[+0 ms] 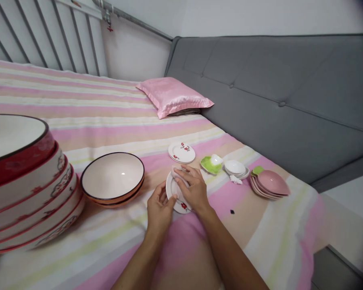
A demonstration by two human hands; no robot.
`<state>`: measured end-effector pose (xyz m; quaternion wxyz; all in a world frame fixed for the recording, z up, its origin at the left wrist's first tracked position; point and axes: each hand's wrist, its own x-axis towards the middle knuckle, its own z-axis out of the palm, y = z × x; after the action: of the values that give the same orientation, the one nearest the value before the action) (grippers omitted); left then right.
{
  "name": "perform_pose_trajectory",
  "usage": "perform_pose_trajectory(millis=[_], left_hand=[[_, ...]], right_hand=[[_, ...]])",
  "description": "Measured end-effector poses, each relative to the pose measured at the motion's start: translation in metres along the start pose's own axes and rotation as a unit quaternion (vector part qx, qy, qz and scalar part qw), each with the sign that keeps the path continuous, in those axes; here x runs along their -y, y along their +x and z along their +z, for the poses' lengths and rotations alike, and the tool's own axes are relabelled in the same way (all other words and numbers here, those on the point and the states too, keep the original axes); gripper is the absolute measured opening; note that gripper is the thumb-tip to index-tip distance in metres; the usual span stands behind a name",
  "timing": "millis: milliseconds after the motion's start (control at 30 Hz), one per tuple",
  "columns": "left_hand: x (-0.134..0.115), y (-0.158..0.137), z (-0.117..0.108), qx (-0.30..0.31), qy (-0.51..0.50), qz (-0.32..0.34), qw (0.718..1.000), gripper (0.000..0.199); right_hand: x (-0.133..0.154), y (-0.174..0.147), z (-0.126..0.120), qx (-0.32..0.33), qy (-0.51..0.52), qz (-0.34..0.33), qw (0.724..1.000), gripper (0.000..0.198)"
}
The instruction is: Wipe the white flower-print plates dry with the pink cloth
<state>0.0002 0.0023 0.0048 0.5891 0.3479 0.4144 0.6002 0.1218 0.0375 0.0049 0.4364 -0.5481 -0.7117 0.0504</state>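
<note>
A small white plate (180, 208) with red flowers is held tilted just above the striped bedspread. My left hand (160, 206) grips its left rim, thumb on top and fingers curled around the edge. Over the plate's upper side, my right hand (194, 187) presses a thin pale cloth or tissue (176, 170) against the surface, fingers bent. Much of the plate is hidden by both hands. Just beyond them lies a stack of matching flowered plates (177, 154).
At left rise a tall stack of red-rimmed bowls (27, 201) and some dark-rimmed bowls (112, 177). Rightward sit a green leaf-shaped dish (209, 166), white dishes (234, 166), a crumpled white scrap (236, 180) and pink dishes (272, 183). Behind are a pink pillow (175, 94) and grey headboard (260, 76).
</note>
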Motion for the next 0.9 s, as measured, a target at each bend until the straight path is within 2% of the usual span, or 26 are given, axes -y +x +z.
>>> perform_pose_trajectory(millis=[100,233,333,567,733,833,900], left_hand=[[0.000,0.000,0.000,-0.005,0.001,0.002,1.000,0.045],[0.001,0.001,0.000,-0.005,0.000,0.001,1.000,0.046],[0.002,0.001,0.000,-0.004,0.002,-0.003,1.000,0.047],[0.001,0.001,0.000,0.010,0.030,0.006,0.999,0.049],[0.008,0.003,-0.002,0.009,0.043,0.006,0.999,0.056],[0.013,0.003,-0.003,0.014,0.028,-0.022,0.999,0.059],[0.013,0.003,-0.003,0.038,0.028,-0.042,0.998,0.050]], right_hand=[[-0.006,0.002,-0.002,0.004,-0.031,0.014,0.999,0.034],[-0.011,0.003,-0.001,0.045,0.007,0.026,0.999,0.039],[-0.011,0.001,0.000,0.049,0.000,0.050,0.998,0.039],[-0.013,0.000,0.002,0.020,-0.009,0.085,0.996,0.036],[-0.014,0.001,0.001,0.001,0.026,0.109,0.994,0.031],[-0.018,0.002,0.000,-0.024,0.060,0.131,0.989,0.028],[-0.024,0.001,0.002,-0.052,0.080,0.156,0.983,0.028]])
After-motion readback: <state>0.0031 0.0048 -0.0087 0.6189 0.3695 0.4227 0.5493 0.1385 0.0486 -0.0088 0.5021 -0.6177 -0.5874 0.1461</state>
